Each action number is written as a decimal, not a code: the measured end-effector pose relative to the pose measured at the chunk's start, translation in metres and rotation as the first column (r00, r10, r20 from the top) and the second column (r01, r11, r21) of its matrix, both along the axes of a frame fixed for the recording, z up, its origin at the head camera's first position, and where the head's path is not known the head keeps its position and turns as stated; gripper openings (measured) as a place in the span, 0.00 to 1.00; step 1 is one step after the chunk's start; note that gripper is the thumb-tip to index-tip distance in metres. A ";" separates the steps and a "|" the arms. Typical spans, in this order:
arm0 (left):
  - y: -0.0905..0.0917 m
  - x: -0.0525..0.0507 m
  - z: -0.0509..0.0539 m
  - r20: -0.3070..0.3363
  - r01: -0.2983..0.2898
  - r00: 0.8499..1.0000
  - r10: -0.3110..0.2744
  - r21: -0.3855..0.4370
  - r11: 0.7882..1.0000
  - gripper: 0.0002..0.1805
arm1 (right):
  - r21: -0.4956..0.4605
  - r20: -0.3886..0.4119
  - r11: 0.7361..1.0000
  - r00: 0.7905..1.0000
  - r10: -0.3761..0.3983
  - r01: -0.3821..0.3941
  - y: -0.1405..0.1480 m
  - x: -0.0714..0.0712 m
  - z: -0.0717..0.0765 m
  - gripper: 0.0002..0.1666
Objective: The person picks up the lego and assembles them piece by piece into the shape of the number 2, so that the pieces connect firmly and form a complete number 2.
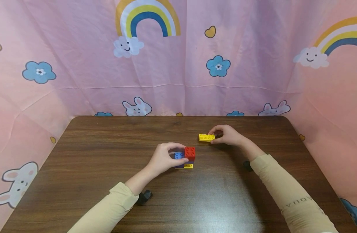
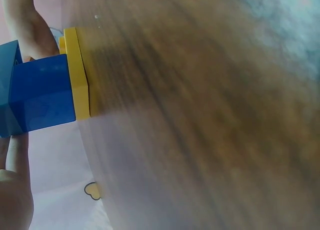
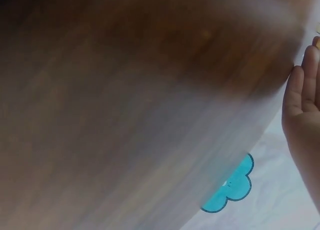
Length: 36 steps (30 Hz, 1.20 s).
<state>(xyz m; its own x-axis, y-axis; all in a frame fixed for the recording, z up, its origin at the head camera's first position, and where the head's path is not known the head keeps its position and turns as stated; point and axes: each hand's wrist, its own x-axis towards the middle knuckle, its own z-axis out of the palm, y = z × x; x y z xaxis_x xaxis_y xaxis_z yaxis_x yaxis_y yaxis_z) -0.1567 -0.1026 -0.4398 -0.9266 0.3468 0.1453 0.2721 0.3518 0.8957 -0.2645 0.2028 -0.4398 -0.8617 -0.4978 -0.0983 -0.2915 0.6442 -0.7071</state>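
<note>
L hand (image 1: 162,158) is clamped on a brick stack (image 1: 189,157) near mid surface (image 1: 108,145), w/ red brick (image 1: 190,151) up top, blue (image 1: 178,155) under & yellow base (image 1: 188,166). R hand (image 1: 229,136) is pinching the R end of a yellow 2x4 brick (image 1: 206,138), farther back & right of the stack.

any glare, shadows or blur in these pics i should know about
Head view: pale glare on the table toward the bottom centre, and a dark shadow beside the right arm; left wrist view: wood grain soft, whitish glare top right, the blue brick crisper; right wrist view: tabletop smeared and dark toward the top, blue flower print clearer.
</note>
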 end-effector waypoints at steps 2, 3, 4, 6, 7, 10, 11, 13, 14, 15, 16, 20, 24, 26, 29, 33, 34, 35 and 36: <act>0.000 0.000 0.001 0.005 -0.002 1.000 0.002 -0.002 1.000 0.20 | -0.009 0.000 1.000 1.000 0.004 -0.004 0.001 0.001 0.001 0.19; 0.000 0.000 0.001 0.008 -0.003 1.000 0.003 -0.002 1.000 0.20 | -0.011 -0.001 1.000 1.000 0.005 -0.005 0.001 0.002 0.001 0.19; 0.000 0.000 0.001 0.013 -0.005 1.000 0.005 0.000 1.000 0.21 | -0.010 -0.003 1.000 1.000 0.003 -0.003 0.001 0.002 0.001 0.19; 0.000 0.000 0.001 0.020 -0.007 1.000 0.007 0.002 1.000 0.21 | -0.009 -0.007 1.000 1.000 0.008 -0.008 0.001 0.003 0.002 0.19; -0.001 0.000 0.001 0.023 -0.007 1.000 0.007 0.005 1.000 0.21 | -0.007 -0.008 1.000 1.000 0.010 -0.010 0.001 0.003 0.002 0.19; -0.001 0.000 0.001 0.032 -0.007 0.999 0.007 0.013 1.000 0.21 | 0.002 -0.013 1.000 1.000 0.011 -0.011 0.001 0.005 0.003 0.18; -0.001 0.000 0.001 0.034 -0.006 0.999 0.006 0.014 1.000 0.21 | 0.001 -0.011 1.000 1.000 0.011 -0.011 0.001 0.006 0.003 0.18; -0.001 0.000 0.002 0.038 -0.004 0.999 0.004 0.018 1.000 0.21 | -0.004 -0.005 1.000 1.000 0.007 -0.007 0.001 0.007 0.003 0.18; -0.001 0.000 0.002 0.041 -0.004 0.999 0.003 0.019 1.000 0.21 | -0.007 -0.002 1.000 1.000 0.004 -0.004 0.001 0.007 0.003 0.18; -0.001 0.001 0.002 0.043 -0.003 0.999 0.002 0.019 1.000 0.21 | -0.012 0.000 1.000 1.000 0.005 -0.005 0.000 0.008 0.003 0.18; -0.001 0.001 0.002 0.045 -0.002 0.999 0.002 0.020 1.000 0.21 | -0.015 0.001 1.000 1.000 0.003 -0.003 0.000 0.008 0.003 0.18; -0.002 0.001 0.002 0.048 0.002 0.999 -0.003 0.027 1.000 0.21 | -0.022 -0.003 1.000 1.000 0.006 -0.006 -0.001 0.009 0.002 0.19; -0.002 0.002 0.002 0.047 0.001 0.999 -0.003 0.035 0.999 0.21 | -0.026 -0.009 1.000 1.000 0.015 -0.015 -0.001 0.010 0.003 0.19; -0.002 0.002 0.002 0.047 -0.002 0.999 0.000 0.036 0.999 0.21 | -0.029 -0.015 0.999 1.000 0.024 -0.024 -0.001 0.011 0.004 0.19; -0.002 0.003 0.003 0.052 -0.006 0.999 0.004 0.041 0.999 0.21 | -0.031 -0.020 0.999 0.999 0.032 -0.032 -0.001 0.012 0.004 0.19; -0.002 0.004 0.004 0.062 -0.007 0.998 0.003 0.060 0.998 0.21 | -0.022 -0.019 0.999 0.999 0.026 -0.026 -0.001 0.013 0.004 0.19; -0.002 0.004 0.004 0.062 -0.006 0.998 0.002 0.066 0.998 0.20 | -0.021 -0.018 0.999 1.000 0.025 -0.025 -0.001 0.014 0.004 0.19; -0.002 0.004 0.004 0.061 -0.003 0.998 -0.001 0.074 0.997 0.20 | -0.019 -0.018 1.000 1.000 0.024 -0.024 -0.001 0.014 0.004 0.19; -0.002 0.004 0.005 0.058 0.000 0.998 -0.004 0.082 0.997 0.20 | -0.018 -0.018 1.000 1.000 0.022 -0.022 -0.001 0.014 0.004 0.19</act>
<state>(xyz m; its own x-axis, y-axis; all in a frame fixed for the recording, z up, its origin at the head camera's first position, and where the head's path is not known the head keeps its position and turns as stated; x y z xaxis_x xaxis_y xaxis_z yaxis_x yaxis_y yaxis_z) -0.1523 -0.1045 -0.4353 -0.9336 0.3377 0.1197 0.2199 0.2761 0.9356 -0.2504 0.2017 -0.4355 -0.8521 -0.5181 -0.0740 -0.3181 0.6249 -0.7129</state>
